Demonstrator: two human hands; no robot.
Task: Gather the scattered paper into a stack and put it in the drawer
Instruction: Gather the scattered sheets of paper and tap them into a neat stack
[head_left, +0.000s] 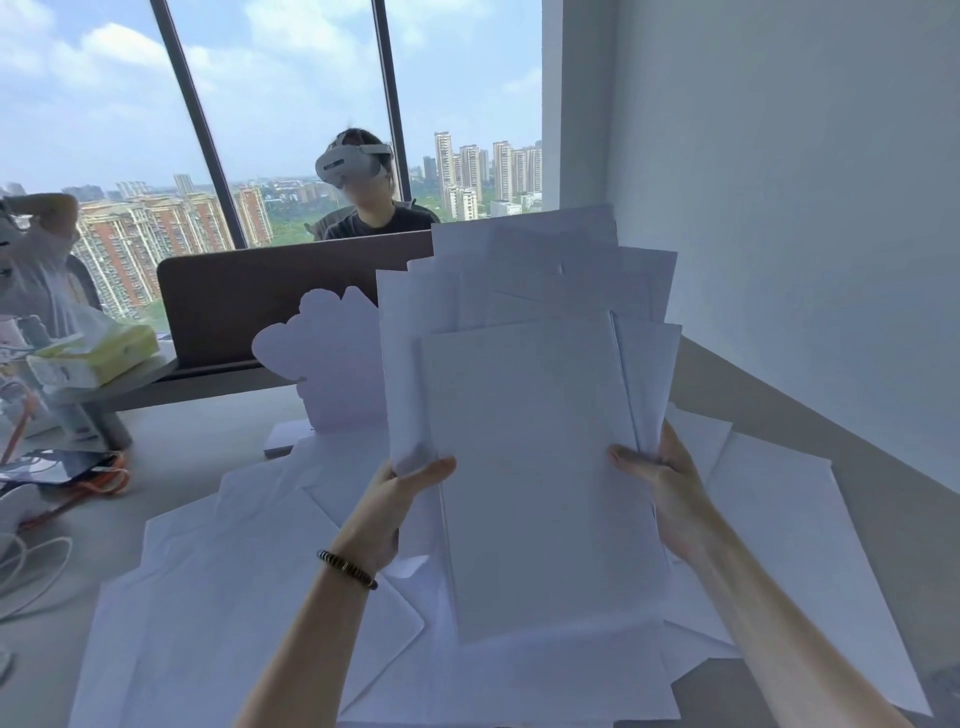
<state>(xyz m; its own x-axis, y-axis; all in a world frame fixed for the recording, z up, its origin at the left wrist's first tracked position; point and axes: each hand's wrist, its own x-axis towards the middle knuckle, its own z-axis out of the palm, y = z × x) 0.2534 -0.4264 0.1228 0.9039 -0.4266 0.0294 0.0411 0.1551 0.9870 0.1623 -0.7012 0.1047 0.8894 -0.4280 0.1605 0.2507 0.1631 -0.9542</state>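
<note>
While both hands lift it: paper stack (524, 441) upright above the desk (208, 467), sheets fanned unevenly
Left hand (400, 499): fingers pinch stack's left edge
Right hand (660, 478): fingers grip right edge
Loose sheets (249, 597): flat on desk beneath

Pale desk (208, 441) under loose paper sheets (234, 597), tablet (57, 465), white cable (31, 571)

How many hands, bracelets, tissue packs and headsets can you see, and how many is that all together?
Hands: 2, the left hand and the right hand, both gripping the held bunch of paper
Bracelets: 1, the beaded bracelet on the left wrist
Tissue packs: 1, the yellow tissue pack
Headsets: 1, the white headset
Total: 5
</note>
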